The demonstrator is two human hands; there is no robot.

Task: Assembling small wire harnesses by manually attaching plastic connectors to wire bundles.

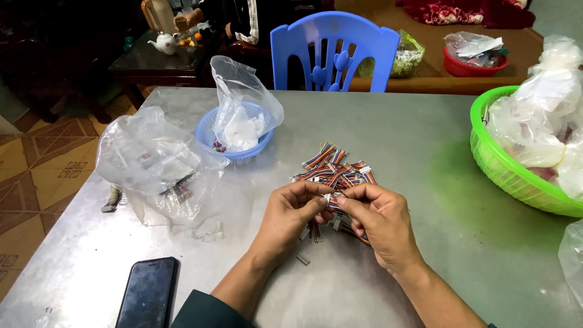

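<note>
Landmark: pile of multicoloured wire harnesses [333,169] at mid-tabletop [395,127].
Surroundings: blue basket [209,136] holding a clear bag [243,97], left of the pile; crumpled plastic bag [152,161] farther left; green basket [504,167] of bags, well right; blue chair [334,51] behind; dark phone [147,293] near-left of the pile.
Obstruction: both hands cover the pile's near edge.
Left hand [291,214]: fingers curled, pinching a small white connector [328,197].
Right hand [379,222]: fingertips closed on the same connector, just in front of the pile.
</note>
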